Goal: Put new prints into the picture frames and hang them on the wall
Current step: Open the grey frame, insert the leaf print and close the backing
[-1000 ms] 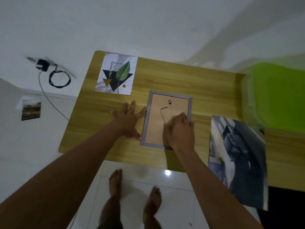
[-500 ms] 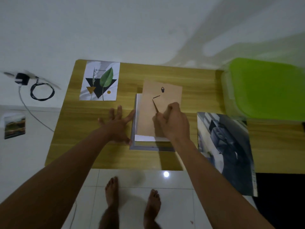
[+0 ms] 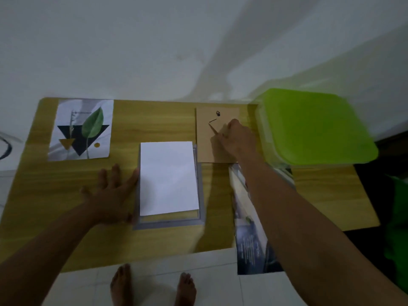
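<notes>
A grey picture frame (image 3: 201, 220) lies face down in the middle of the wooden table (image 3: 44, 195). A white sheet (image 3: 169, 177) rests in it, blank side up. My left hand (image 3: 110, 195) lies flat on the table, fingers spread, touching the frame's left edge. The brown backing board (image 3: 205, 146) now lies flat at the back of the table, right of the frame. My right hand (image 3: 237, 138) is shut on its thin stand leg. A leaf print (image 3: 81, 131) lies at the back left. A dark print (image 3: 251, 246) hangs over the front edge, partly under my right arm.
A green plastic box (image 3: 313, 127) stands at the back right, close to my right hand. The white wall runs along the table's far edge. My bare feet (image 3: 152, 286) stand on white tiles below the front edge. Something dark and green sits at the far right.
My right hand lifted the backing board out of the frame and carried it back and right onto the table. This uncovered the white sheet. My left hand stayed at the frame's left edge.
</notes>
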`<state>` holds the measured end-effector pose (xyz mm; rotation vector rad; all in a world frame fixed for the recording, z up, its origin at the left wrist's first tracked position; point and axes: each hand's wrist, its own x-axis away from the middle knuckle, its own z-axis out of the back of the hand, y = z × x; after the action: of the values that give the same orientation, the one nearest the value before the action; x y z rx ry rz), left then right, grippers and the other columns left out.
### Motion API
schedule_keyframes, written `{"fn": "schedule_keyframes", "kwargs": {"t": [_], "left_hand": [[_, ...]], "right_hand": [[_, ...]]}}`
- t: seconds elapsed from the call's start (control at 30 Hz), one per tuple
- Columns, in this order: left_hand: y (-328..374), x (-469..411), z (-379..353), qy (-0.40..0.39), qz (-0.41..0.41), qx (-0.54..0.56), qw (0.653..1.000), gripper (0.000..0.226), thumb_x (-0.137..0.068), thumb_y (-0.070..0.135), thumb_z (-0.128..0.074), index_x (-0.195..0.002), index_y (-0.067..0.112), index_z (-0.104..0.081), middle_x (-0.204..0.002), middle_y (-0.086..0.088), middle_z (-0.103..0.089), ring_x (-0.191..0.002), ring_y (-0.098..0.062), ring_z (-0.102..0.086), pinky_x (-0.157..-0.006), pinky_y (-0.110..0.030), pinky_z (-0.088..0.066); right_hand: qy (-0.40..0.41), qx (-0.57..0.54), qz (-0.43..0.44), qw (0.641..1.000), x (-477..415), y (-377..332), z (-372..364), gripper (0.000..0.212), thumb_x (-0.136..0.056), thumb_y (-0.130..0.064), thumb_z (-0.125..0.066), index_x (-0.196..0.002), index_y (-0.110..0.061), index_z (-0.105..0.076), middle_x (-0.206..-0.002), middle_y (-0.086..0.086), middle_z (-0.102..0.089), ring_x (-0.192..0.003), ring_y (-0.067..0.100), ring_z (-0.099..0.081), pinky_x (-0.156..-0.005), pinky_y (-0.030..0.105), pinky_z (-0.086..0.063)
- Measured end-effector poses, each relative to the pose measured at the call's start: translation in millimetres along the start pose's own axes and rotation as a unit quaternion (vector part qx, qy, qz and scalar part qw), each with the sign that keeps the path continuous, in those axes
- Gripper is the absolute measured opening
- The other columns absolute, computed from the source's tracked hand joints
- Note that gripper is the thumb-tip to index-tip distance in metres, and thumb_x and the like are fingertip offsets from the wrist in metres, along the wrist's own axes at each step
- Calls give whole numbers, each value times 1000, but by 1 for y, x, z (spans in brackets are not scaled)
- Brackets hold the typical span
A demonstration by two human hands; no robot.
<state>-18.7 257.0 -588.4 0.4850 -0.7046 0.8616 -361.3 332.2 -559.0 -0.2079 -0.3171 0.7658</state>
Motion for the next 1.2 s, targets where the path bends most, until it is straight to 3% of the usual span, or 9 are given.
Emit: {"fn": "schedule_keyframes", "kwargs": {"t": [0.13,0.27,0.5,0.67,0.8,0.97,1.07,1.2], "left_hand": [[-1,-1,-2,2,-1,5,1000,129,-73,57,-72,-123,50,46,-146,-4,49,-139,-39,35,-108,-74,-6],[-1,-1,-3,4,0,12,1000,130,-73,55,-74,-124,52,45,-141,-2,51,-138,-38,36,-108,-74,-5],[-1,-1,-4,14,-3,19,1000,130,-72,55,-74,-125,52,44,-144,-2,50,-138,-38,37,-106,-75,-2],[2,0,-1,21,-5,29,999,131,-72,51,-77,-129,52,40,-150,-6,44,-139,-41,34,-105,-76,0],[5,3,4,39,0,41,998,113,-80,55,-69,-146,47,23,-156,-8,33,-143,-42,24,-108,-76,-4],[21,4,-2,136,25,66,988,99,-78,74,-54,-149,45,8,-162,-15,9,-146,-47,5,-109,-72,-13],[29,3,-11,182,31,68,980,96,-80,69,-58,-150,40,1,-161,-18,-3,-146,-47,-4,-108,-70,-19],[38,2,-16,215,23,162,963,84,-84,55,-64,-152,32,-19,-162,-14,-7,-148,-39,-3,-114,-63,-18]], "right_hand": [[-12,13,45,999,-12,3,-20,22,-98,-28,-49,-113,-13,-57,-111,10,-64,-106,30,-60,-80,37,-49],[-23,10,76,997,-9,2,-36,44,-95,-52,-50,-117,-14,-51,-121,10,-53,-113,28,-50,-95,49,-45],[-42,21,79,996,-18,17,-32,48,-95,-47,-54,-126,-11,-46,-132,15,-47,-124,34,-44,-100,51,-41],[-29,52,122,991,9,-3,-38,59,-101,-47,-41,-144,-7,-36,-152,21,-33,-142,38,-28,-111,57,-29],[-55,56,205,976,48,-33,-52,66,-100,-55,-40,-149,-12,-30,-157,16,-27,-147,34,-20,-115,57,-21],[-79,145,237,957,79,-45,-73,77,-95,-64,-37,-150,-12,-28,-158,13,-23,-147,31,-16,-114,57,-21],[-94,135,223,961,91,-41,-81,80,-95,-64,-37,-155,-13,-20,-162,13,-15,-151,30,-6,-117,58,-14],[-101,115,212,965,101,-42,-85,77,-97,-61,-38,-155,-14,-18,-163,12,-13,-151,29,-6,-118,57,-12]]}}
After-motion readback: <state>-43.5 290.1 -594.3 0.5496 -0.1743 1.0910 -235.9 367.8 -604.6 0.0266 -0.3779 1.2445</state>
